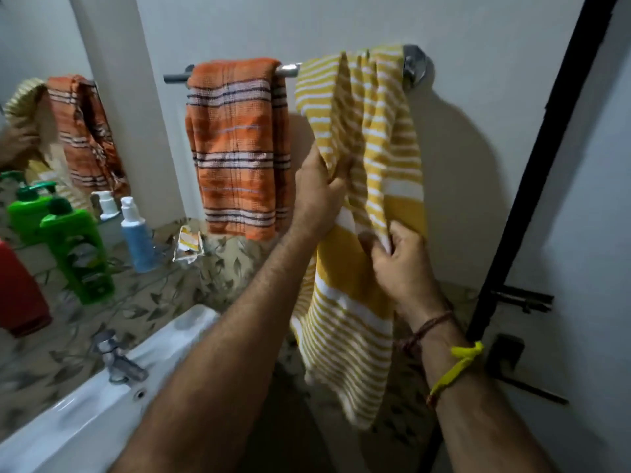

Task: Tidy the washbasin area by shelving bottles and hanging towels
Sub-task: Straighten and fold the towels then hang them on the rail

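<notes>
Hanging from one metal towel rail (288,70) on the pale wall are two towels. The yellow towel (367,206), striped white, is draped over the rail's right end, just beside the chrome wall bracket (413,64), and falls in loose bunched folds well below the level of the counter. The orange towel (239,148), with dark and white bands, hangs flat over the rail's left part, apart from the yellow one, with bare rail between them.

One white washbasin (102,401) sits at the lower left with one tap (117,361) on its rim. On the leaf-patterned counter (164,302) behind it stand bottles: one red bottle (18,295) cut off at the left edge, one green bottle (80,254) beside it, and one blue bottle (136,233) with a white cap farther right. A mirror repeats the green and white tops behind them. One crumpled small packet (187,247) lies near the blue bottle.

Both arms reach forward and up. The left hand (317,199) is raised higher, fingers pinched closed on a fold at the yellow towel's left edge. The right hand (399,264) is lower, palm turned inward, fingers clamped on a fold near the broad yellow band. Two thread bands circle the right wrist, one brown thread (426,327) and one yellow thread (461,361).
</notes>
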